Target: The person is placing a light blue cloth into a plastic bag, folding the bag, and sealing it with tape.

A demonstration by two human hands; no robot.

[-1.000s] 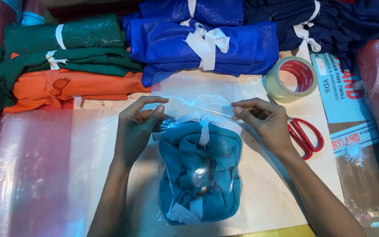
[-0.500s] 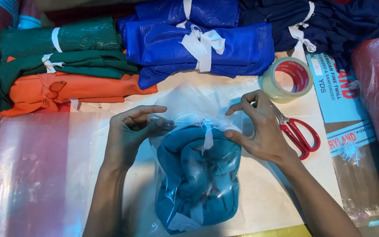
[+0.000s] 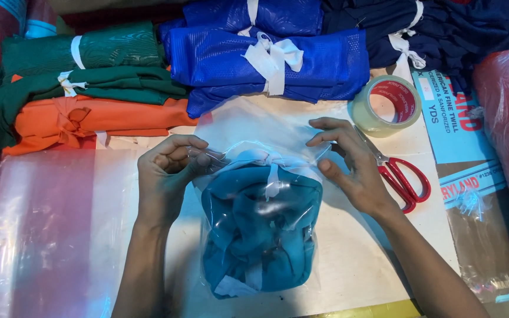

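Note:
A teal cloth bundle (image 3: 257, 229) tied with a white strip lies inside a clear plastic bag (image 3: 260, 126) in the middle of the table. My left hand (image 3: 166, 176) pinches the bag's left edge beside the top of the bundle. My right hand (image 3: 351, 165) grips the bag's right edge at the same height, thumb against the bundle's corner. The bag's open end lies flat beyond my fingers, toward the blue bundles.
Tied cloth bundles line the far edge: green (image 3: 83, 70), orange (image 3: 98, 121), blue (image 3: 266, 59), navy (image 3: 443, 29). A tape roll (image 3: 387, 106) and red-handled scissors (image 3: 405, 179) sit right of my right hand. Clear bags (image 3: 42, 229) are stacked at left; a printed carton (image 3: 466, 147) lies at right.
The bagged bundle has slid slightly toward me and left. My left fingers closed tighter on the bag edge; my right hand shifted its grip up along the right edge.

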